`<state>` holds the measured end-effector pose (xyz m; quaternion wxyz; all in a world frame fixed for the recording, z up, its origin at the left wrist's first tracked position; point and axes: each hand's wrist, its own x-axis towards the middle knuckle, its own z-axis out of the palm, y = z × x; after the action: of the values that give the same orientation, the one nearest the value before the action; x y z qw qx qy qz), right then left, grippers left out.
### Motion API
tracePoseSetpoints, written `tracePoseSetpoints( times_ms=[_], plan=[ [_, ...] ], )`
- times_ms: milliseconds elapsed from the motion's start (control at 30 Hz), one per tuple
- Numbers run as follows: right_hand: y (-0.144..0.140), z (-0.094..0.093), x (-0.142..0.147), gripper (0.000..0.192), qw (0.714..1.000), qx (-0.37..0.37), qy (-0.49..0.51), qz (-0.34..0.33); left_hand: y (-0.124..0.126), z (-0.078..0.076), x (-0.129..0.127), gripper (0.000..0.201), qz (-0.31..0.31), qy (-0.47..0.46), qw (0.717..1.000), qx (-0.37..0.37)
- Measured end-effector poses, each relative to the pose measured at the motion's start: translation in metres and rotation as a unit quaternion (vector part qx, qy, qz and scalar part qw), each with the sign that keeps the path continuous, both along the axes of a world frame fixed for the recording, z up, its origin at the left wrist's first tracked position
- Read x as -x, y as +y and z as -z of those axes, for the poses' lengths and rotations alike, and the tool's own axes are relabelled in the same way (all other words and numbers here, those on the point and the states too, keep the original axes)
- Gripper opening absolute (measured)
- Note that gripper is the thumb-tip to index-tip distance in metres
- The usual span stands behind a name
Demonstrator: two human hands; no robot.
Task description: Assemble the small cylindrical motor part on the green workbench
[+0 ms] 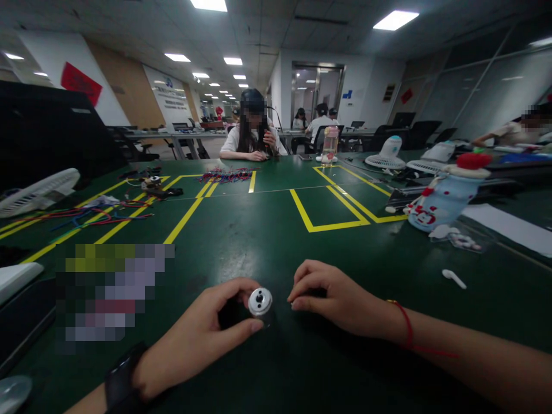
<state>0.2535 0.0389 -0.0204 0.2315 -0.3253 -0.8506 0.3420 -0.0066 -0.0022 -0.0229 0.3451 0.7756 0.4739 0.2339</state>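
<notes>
My left hand [196, 339] grips a small silver cylindrical part [260, 302] with dark holes in its round face, held between thumb and fingers just above the green table [267, 230]. A black watch sits on that wrist. My right hand [334, 299] rests on the table just right of the part, fingers curled and pinched together near it; what it pinches is hidden. A red string circles the right wrist.
A white earbud [453, 278] lies at the right. A snowman-patterned bottle [444, 198] lies beyond it. Coloured wires [92, 215] and a white fan [37, 192] are at the left. Yellow tape lines [328, 207] mark the table. A person [252, 135] sits across, a pink bottle [330, 144] nearby.
</notes>
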Motion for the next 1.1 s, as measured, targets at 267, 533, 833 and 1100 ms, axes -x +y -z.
tracePoseSetpoints(
  times_ms=[267, 533, 833, 1100],
  plan=[
    [0.008, 0.002, -0.007, 0.016, 1.000, 0.022, -0.005, -0.022, 0.003, 0.007, -0.003, 0.031, -0.002, -0.008, 1.000, 0.004],
    [0.050, 0.022, -0.022, 0.032, 0.938, 0.207, 0.212, 0.178, 0.006, 0.025, 0.004, 0.040, -0.005, 0.025, 0.999, -0.042],
    [0.047, 0.011, -0.026, 0.019, 0.988, 0.098, 0.073, 0.097, 0.005, 0.024, 0.008, 0.038, -0.001, 0.029, 0.998, -0.053],
    [0.012, 0.010, 0.007, 0.015, 0.992, -0.082, -0.089, -0.028, 0.001, 0.025, 0.011, 0.036, 0.013, 0.016, 0.997, -0.069]
  ],
)
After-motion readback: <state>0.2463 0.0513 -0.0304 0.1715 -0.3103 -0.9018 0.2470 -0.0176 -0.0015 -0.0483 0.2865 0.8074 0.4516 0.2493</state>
